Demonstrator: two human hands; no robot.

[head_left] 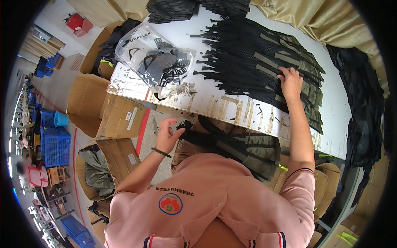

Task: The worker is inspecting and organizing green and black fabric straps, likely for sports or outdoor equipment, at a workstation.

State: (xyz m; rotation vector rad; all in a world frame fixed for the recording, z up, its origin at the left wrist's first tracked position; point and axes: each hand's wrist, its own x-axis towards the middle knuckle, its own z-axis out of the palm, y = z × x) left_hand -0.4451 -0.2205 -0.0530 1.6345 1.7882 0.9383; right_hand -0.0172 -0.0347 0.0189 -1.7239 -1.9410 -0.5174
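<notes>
Rows of black mesh strap pieces with olive strips and dark webbing ends lie overlapped on the white table. My right hand reaches over them, its thumb and bent fingers closed at the edge of one strap piece near the middle of the spread. My left hand is raised off the table's near edge, fingers apart and nothing in the palm. Its thumb is close to the black webbing ends of more strap pieces, which rest across my lap, partly beneath the table edge.
A clear plastic bag of black buckles lies on the table's left part. Cardboard boxes stand left of the table; one lower box holds grey-olive fabric. Black material hangs at the right edge. Stacked dark pieces are at the back.
</notes>
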